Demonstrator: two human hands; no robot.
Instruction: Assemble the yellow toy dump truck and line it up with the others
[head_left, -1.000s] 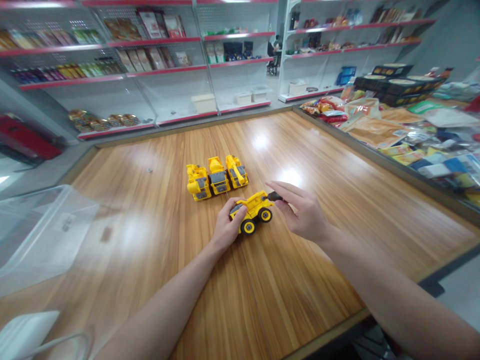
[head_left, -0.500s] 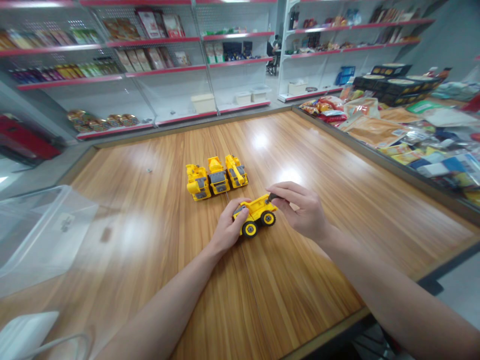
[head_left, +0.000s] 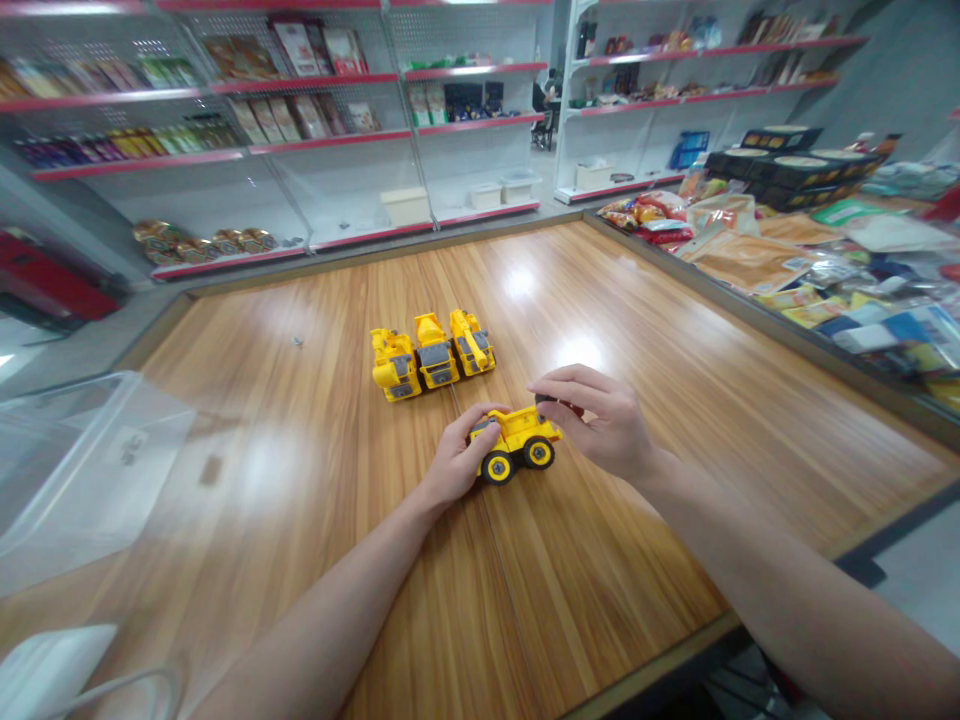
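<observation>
My left hand [head_left: 459, 452] grips the cab end of a yellow toy dump truck [head_left: 517, 430], thumb on the near side. The truck's black wheels with yellow hubs face me. At the rear of its bed, my right hand [head_left: 600, 415] pinches a small black and dark-red object [head_left: 559, 404], mostly hidden by the fingers. I cannot tell whether that object touches the bed. Just beyond stand three more yellow toys side by side: a construction vehicle [head_left: 395, 364] on the left, a mixer-like truck [head_left: 436, 350] in the middle and a crane truck [head_left: 472, 343] on the right.
A clear plastic bin [head_left: 90, 470] stands at the table's left, with a white device [head_left: 56, 665] and cable nearer me. A tiny grey bit [head_left: 297, 342] lies on the wooden table [head_left: 300, 430]. Packaged goods [head_left: 750, 255] are heaped beyond the right edge; shelves [head_left: 345, 235] line the back.
The dump truck's rear has come down, so it sits more level. More of the dark object shows in my right hand, including its reddish part. The three other toys have stayed put.
</observation>
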